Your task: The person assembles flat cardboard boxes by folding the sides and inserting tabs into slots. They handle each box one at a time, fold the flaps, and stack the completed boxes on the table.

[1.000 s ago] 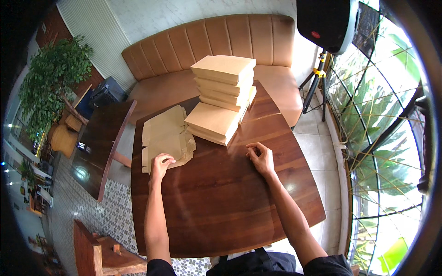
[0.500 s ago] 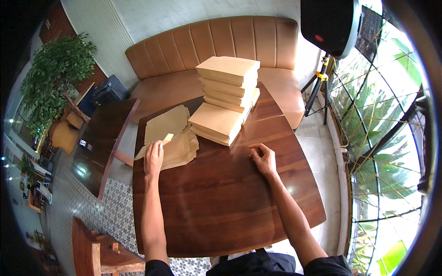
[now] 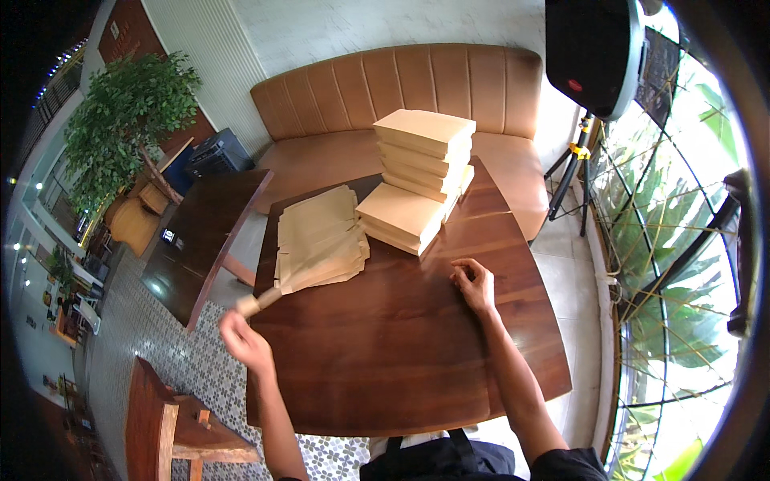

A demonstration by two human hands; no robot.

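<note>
My left hand [image 3: 245,343] is at the table's left edge, gripping the near corner of a flat tan cardboard sheet [image 3: 298,280]. The sheet is lifted at that end and still lies over the pile of flat cardboard sheets [image 3: 317,228] on the left part of the dark wooden table [image 3: 401,361]. My right hand [image 3: 475,284] rests on the tabletop at the middle right, fingers curled with nothing in them. Behind it stand a low stack of folded tan boxes [image 3: 401,216] and a taller stack [image 3: 425,152].
A tan padded bench [image 3: 401,88] runs behind the table. A second dark table [image 3: 204,232] stands to the left, with a wooden chair [image 3: 160,425] at the near left. A black speaker on a tripod [image 3: 589,56] and a glass wall are on the right.
My left hand took a sheet off the flat pile and pulled it toward the near left edge of the table. My right hand stayed in place.
</note>
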